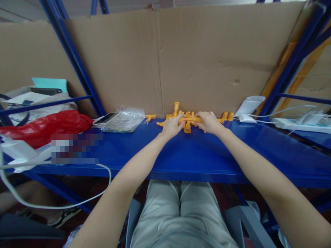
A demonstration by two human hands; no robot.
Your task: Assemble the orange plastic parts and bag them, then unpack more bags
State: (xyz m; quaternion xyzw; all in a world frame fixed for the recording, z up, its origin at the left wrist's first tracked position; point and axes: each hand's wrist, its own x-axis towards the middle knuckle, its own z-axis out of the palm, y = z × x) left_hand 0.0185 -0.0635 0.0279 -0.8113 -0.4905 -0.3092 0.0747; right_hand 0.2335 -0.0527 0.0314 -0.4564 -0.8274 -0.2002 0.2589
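Several orange plastic pieces lie heaped on the blue shelf, close to its cardboard back. My left hand curls round the near left side of the heap, thumb toward the middle. On the opposite side, my right hand rests over the heap with bent fingers against the pieces. What exactly lies under the fingers is partly hidden. A flared orange piece sticks up behind my left hand. Left of the heap is a small orange T-shaped piece with a thin spiral beside it. Two orange stubs stand right of my right hand.
A clear plastic packet and a phone-like dark panel lie on the left. Farther left are a red bag and a white cable. A white pouch and power strip sit right. Blue posts frame the shelf.
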